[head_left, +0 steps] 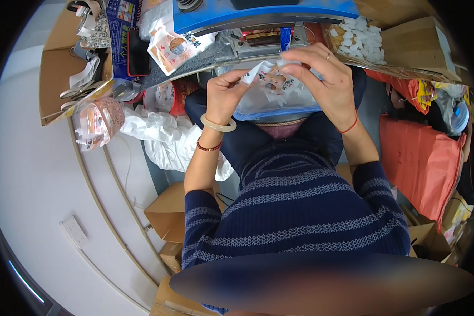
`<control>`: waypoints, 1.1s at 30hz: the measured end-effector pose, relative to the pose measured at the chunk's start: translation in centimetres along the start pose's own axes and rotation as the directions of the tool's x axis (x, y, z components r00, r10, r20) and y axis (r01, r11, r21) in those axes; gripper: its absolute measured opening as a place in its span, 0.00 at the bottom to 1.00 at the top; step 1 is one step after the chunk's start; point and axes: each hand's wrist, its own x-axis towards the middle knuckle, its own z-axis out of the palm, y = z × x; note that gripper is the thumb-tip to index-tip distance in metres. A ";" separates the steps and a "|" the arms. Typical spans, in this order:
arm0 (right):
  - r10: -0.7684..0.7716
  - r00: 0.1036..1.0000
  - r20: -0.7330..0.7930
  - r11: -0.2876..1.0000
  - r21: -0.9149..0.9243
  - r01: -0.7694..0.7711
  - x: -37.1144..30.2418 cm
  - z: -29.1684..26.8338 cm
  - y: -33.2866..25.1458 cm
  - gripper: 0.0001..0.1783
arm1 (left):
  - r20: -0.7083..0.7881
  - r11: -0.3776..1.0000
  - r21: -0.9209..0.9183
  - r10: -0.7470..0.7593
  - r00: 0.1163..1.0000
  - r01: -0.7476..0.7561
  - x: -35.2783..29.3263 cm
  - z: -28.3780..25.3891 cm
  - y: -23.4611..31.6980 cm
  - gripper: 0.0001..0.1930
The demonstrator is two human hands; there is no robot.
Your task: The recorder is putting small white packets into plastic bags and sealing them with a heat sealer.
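Observation:
In front of my chest, both hands hold a small white printed plastic bag [257, 72]. My left hand [225, 94] pinches its left edge between thumb and fingers. At its other end, the thumb and forefinger of my right hand [326, 79] are closed on a whitish edge, partly hidden by the fingertips. Right below, across my lap, is a bin lined with clear plastic [247, 109]. Printed bags show inside it, and where the held bag ends against them is hard to see. A blue strip-like piece [285, 38] stands just beyond my right fingertips.
Printed bags with round windows [176, 46] lie on the grey bench, beside a black phone-like slab [138, 52]. A blue-topped machine [263, 15] stands at the back. White pieces [355, 42] fill a cardboard tray on the right. An open carton [55, 68] is far left.

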 end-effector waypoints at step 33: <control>0.249 0.939 -0.236 0.756 -0.558 -0.340 -1.8 -6.4 13.4 0.14 | 0.178 0.329 0.859 0.526 0.831 -0.392 6.0 -9.0 -9.8 0.32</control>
